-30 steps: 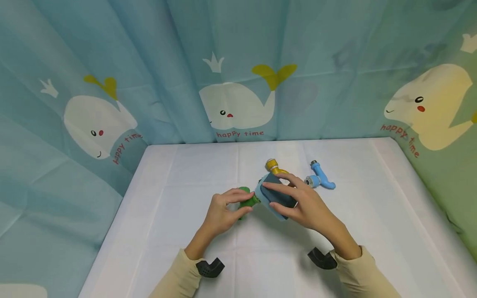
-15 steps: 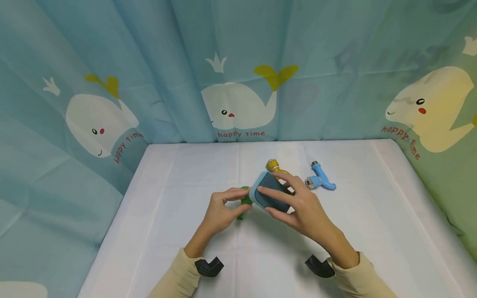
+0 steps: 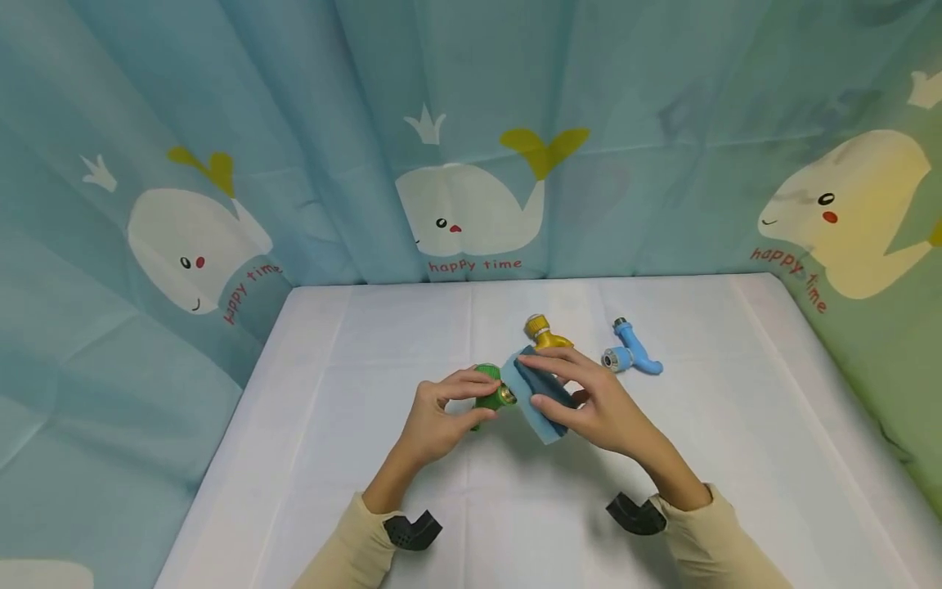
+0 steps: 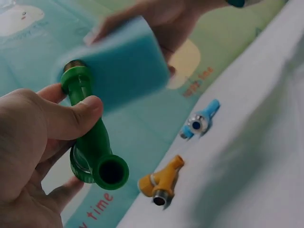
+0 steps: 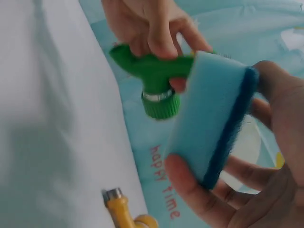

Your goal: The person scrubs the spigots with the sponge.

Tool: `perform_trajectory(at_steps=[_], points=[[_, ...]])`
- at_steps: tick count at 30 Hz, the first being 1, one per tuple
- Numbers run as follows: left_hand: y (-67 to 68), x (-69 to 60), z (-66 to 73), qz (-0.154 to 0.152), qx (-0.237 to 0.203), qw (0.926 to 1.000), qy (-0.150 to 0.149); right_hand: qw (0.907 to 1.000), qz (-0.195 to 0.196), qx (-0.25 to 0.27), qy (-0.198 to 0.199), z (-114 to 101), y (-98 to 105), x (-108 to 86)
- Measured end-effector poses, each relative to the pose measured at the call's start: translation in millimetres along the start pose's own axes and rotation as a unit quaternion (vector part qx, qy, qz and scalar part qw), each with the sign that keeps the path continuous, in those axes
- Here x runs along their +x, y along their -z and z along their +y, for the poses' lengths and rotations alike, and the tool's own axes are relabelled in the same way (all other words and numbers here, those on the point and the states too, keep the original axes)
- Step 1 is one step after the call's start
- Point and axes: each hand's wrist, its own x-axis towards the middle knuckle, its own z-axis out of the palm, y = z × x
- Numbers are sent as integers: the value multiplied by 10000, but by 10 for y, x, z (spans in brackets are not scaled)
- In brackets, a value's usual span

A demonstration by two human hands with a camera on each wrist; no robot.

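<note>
Between thumb and fingers, my left hand (image 3: 440,417) pinches a green faucet (image 4: 90,133) above the white table. Its ribbed green knob (image 5: 161,107) points down in the right wrist view, and its brass threaded end (image 4: 74,64) faces the other hand. A light-blue sponge with a dark-blue scouring layer (image 5: 209,111) is gripped by my right hand (image 3: 605,405). The sponge's pale side is turned toward the faucet's threaded end, very near it; whether they touch I cannot tell. In the left wrist view the sponge is blurred.
A yellow faucet (image 3: 543,329) lies on the white-covered table (image 3: 368,352) just beyond the right hand, partly covered by it. To its right lies a light-blue faucet (image 3: 634,352). A whale-print curtain (image 3: 331,196) stands behind the table and along its sides.
The sponge moved left over the faucet's threaded end, then back right and tilted, so the brass end shows again. My left hand has hardly moved and keeps its grip on the green faucet.
</note>
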Motion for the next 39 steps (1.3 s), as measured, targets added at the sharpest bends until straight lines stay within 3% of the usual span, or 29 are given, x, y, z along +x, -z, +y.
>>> perform_trajectory(at_steps=[6,9,13,16,19,24,31,36,39], points=[[27,18,27,-150,-93,9997,-195,9984,-335,455,-90,-4,55,12],[37,20,38,-218,-250,9990,-284,9988,-432,237,-5,-15,53,22],[43,5,34,-131,-679,9975,-142,9998,-67,-185,-14,5,27,18],[43,12,38,-41,-1032,9946,-118,9999,64,-100,-10,10,-37,10],[40,32,49,-29,-1175,9930,-105,9993,211,-264,127,41,-114,6],[30,37,68,30,-1257,9921,20,9952,820,-515,122,104,-178,-29],[-32,13,21,259,-1595,9867,182,9969,700,-351,-14,61,-243,-72],[-76,16,-30,67,-1860,9825,4,9960,802,-387,25,63,-273,-95],[-87,11,-47,-106,-1699,9854,70,9957,835,-372,145,69,-275,-109]])
